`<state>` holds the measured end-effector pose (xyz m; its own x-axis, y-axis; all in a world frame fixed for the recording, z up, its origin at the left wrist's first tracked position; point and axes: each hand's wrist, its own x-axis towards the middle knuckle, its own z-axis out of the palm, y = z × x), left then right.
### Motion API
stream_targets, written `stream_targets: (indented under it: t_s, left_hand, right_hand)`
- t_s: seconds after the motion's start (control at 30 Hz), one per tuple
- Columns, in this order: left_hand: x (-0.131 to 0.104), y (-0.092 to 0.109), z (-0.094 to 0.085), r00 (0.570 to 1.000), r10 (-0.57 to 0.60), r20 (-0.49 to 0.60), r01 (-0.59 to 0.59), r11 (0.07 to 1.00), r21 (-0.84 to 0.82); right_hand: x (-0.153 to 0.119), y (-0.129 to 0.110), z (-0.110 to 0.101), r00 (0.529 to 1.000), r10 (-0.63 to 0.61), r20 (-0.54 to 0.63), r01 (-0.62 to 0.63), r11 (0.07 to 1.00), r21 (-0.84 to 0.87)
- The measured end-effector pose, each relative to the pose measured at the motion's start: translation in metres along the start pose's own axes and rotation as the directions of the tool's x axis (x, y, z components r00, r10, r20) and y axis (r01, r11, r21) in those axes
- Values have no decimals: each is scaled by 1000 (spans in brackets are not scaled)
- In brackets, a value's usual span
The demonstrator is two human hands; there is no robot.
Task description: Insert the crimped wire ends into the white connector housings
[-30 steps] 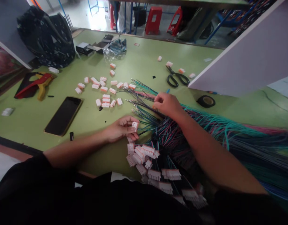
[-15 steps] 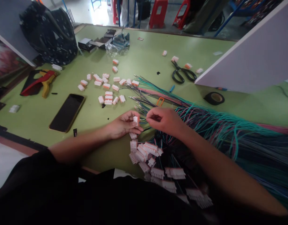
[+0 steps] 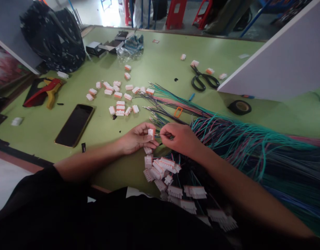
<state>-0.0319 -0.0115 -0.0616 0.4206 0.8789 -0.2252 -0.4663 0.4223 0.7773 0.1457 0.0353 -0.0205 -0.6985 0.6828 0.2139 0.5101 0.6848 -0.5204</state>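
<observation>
My left hand (image 3: 137, 139) grips a small white-and-orange connector housing (image 3: 151, 133) between thumb and fingers. Just to its right, my right hand (image 3: 178, 137) pinches a thin wire (image 3: 159, 135) that points at the orange side of the housing. Whether the wire's tip is inside the housing I cannot tell. Beyond my hands lie loose wire ends with metal terminals (image 3: 146, 108). Below them hangs a heap of white connectors (image 3: 166, 164) with wires attached. A thick bundle of green, pink and dark wires (image 3: 235, 135) runs off to the right under my right arm.
Several loose connector housings (image 3: 120, 107) are scattered on the green table (image 3: 160, 62). A phone (image 3: 75, 125) and a red-yellow tool (image 3: 47, 92) lie left. Scissors (image 3: 203, 80), black tape (image 3: 239, 107) and a white panel (image 3: 274, 62) are right. A dark patterned bag (image 3: 53, 38) stands back left.
My right hand has shifted slightly left and down, bringing its fingertips nearer the housing. My left hand stays almost still with the housing in it.
</observation>
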Motion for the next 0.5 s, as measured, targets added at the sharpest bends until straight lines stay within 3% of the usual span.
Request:
stream_targets:
  t_s: [0.33, 0.5]
  left_hand:
    - [0, -3, 1, 999, 34, -32, -31, 996, 78]
    - [-1, -3, 5, 996, 69, -60, -62, 991, 115]
  right_hand:
    - [1, -3, 0, 985, 156, 75, -156, 988, -9]
    - [4, -3, 2, 981, 166, 99, -176, 980, 92]
